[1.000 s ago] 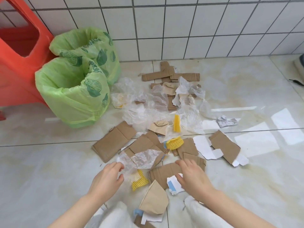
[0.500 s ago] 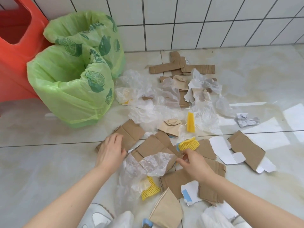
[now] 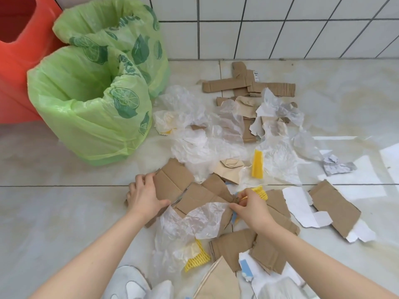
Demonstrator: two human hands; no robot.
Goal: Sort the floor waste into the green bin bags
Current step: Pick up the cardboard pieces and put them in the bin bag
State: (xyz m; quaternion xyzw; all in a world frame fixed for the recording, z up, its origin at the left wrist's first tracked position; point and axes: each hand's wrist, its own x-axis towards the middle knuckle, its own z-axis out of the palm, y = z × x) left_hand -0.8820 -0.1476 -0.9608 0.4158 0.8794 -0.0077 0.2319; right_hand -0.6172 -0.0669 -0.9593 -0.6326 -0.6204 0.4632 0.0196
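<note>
Left hand [image 3: 145, 196] grips a cardboard piece [image 3: 172, 182] on the floor [image 3: 54, 212]; right hand [image 3: 251, 207] pinches cardboard [image 3: 207, 196] beside yellow netting [image 3: 260, 192].

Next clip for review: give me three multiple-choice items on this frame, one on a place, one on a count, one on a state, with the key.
1. Where do the green bin bags stand?
A. Left of the waste pile, by the red plastic stool
B. Right of the pile
C. On top of the pile

2. How many green bin bags are there?
A. One
B. Two
C. Four

3. What is the left hand doing?
A. Hanging clear of everything
B. Holding a bottle
C. Gripping the edge of a folded cardboard piece

Key: 1 A, the bags sit at upper left against the stool. 2 B, two open mouths show. 3 C, its fingers wrap the cardboard's left edge.
</note>
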